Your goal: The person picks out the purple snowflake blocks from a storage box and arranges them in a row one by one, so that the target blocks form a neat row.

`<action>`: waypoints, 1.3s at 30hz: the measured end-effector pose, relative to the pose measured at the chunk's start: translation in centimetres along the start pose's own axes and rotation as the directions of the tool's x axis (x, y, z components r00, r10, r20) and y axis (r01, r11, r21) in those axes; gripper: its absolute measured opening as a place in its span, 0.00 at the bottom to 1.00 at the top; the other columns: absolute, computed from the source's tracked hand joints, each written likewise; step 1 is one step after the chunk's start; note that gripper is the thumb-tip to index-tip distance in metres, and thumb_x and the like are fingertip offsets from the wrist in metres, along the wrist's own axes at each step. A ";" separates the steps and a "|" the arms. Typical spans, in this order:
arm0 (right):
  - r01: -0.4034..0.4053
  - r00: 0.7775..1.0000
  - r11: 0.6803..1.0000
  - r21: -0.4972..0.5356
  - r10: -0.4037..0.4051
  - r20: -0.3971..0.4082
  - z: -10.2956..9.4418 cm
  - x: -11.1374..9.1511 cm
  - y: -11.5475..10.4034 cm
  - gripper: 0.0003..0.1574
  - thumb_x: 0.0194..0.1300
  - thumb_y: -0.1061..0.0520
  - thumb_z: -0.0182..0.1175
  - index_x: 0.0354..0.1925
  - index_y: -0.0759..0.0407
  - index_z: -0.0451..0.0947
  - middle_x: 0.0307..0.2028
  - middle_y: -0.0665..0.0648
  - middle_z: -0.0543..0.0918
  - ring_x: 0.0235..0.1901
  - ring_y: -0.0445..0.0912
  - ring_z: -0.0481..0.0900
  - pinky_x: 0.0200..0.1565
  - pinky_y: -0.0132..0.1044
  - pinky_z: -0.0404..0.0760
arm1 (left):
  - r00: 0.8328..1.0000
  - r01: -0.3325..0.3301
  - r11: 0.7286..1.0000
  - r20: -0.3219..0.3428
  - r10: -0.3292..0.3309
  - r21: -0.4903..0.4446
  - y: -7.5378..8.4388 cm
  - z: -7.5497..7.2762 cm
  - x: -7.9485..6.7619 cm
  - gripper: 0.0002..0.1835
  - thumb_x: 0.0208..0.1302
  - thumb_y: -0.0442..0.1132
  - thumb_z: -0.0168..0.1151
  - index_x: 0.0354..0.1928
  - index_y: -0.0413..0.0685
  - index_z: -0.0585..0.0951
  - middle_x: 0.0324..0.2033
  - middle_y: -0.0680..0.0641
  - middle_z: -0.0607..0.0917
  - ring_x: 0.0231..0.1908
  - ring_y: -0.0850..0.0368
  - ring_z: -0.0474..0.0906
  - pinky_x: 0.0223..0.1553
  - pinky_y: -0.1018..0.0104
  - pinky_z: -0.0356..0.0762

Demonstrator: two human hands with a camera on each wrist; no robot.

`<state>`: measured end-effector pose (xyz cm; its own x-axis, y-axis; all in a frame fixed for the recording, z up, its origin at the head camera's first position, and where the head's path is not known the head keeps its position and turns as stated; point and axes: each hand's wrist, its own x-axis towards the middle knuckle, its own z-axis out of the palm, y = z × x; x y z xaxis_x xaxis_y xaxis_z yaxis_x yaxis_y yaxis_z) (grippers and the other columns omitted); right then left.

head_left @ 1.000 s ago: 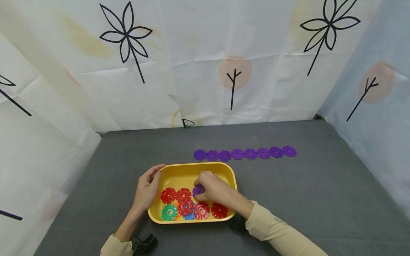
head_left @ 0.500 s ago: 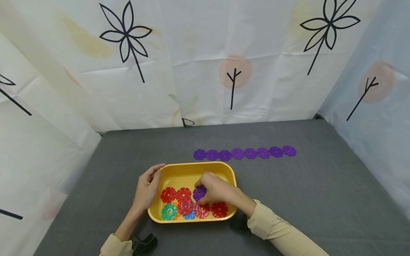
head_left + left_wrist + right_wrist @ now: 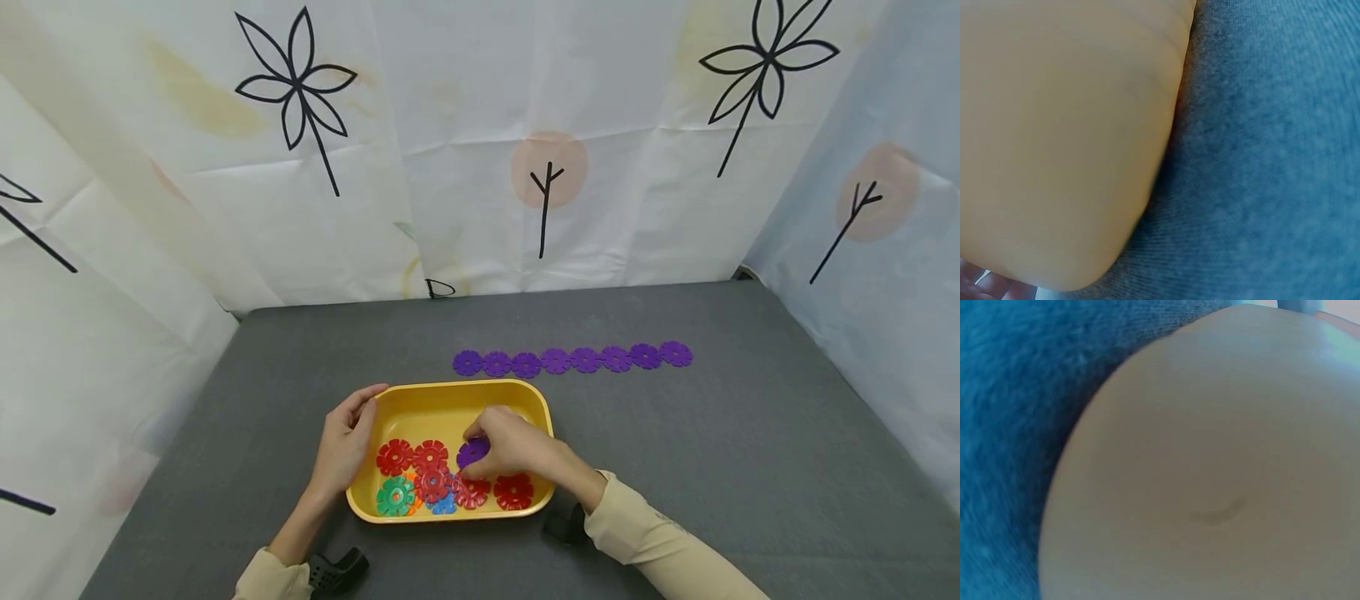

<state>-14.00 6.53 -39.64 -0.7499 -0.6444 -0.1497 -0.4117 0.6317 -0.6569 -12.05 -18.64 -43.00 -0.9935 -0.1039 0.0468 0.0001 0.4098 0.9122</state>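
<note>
In the head view, my right hand pinches a purple flower-shaped interlocking disc between thumb and fingers, inside the yellow tray. The disc is partly hidden by the fingers. My left hand holds the tray's left rim near the far corner. Beneath and beside the right hand lie several red discs, a green disc, and partly covered blue and orange ones. Both wrist views are mostly filled by a blurred pale surface with cloth beside it; neither shows the discs.
Behind the tray, a row of several purple flower discs stretches to the right on the grey cloth-covered table. White printed curtains hang around the table's back and sides. Dark wrist devices sit near the sleeves.
My right hand has shifted slightly to the right within the tray, carrying the purple disc with it. The left hand has stayed on the rim.
</note>
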 end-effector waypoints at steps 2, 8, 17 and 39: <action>0.024 0.999 0.999 0.037 -0.025 0.021 0.1 0.3 0.1 0.19 0.56 0.52 0.77 0.40 0.63 0.88 0.26 0.48 0.81 0.26 0.35 0.66 0.29 0.27 0.63 | 1.000 0.002 1.000 0.003 -0.002 -0.002 0.0 0.1 0.0 0.19 0.82 0.42 0.46 0.65 0.44 0.77 0.56 0.37 0.84 0.50 0.45 0.82 0.45 0.81 0.77; 0.093 0.996 0.990 0.105 -0.092 -0.011 0.2 0.5 0.3 0.31 0.57 0.50 0.77 0.55 0.64 0.85 0.29 0.49 0.79 0.30 0.39 0.68 0.31 0.25 0.64 | 1.000 0.003 1.000 -0.002 -0.003 0.002 -0.1 0.1 0.0 0.19 0.82 0.42 0.46 0.66 0.43 0.77 0.57 0.37 0.84 0.53 0.43 0.82 0.47 0.84 0.76; 0.184 0.960 0.980 0.070 -0.164 -0.228 -2.1 -1.2 -0.2 0.31 0.57 0.52 0.76 0.57 0.64 0.84 0.41 0.53 0.77 0.41 0.41 0.74 0.44 0.33 0.84 | 1.000 -0.001 1.000 -0.004 0.002 0.016 -0.1 0.1 0.1 0.19 0.82 0.41 0.46 0.66 0.42 0.76 0.57 0.36 0.84 0.53 0.42 0.82 0.48 0.84 0.75; -0.085 0.838 0.981 -0.174 -0.024 -0.545 -11.8 -8.3 9.2 0.33 0.56 0.59 0.77 0.57 0.71 0.81 0.42 0.65 0.79 0.36 0.51 0.80 0.40 0.47 0.85 | 1.000 -0.007 1.000 0.004 0.007 -0.003 0.1 0.1 -0.1 0.20 0.82 0.43 0.46 0.66 0.44 0.76 0.58 0.37 0.84 0.53 0.44 0.82 0.47 0.82 0.77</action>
<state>-17.65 22.75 -35.70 -0.9008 -0.3203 0.2931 -0.4302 0.7495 -0.5031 -11.92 -18.55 -42.97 -0.9939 -0.0976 0.0516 0.0074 0.4076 0.9131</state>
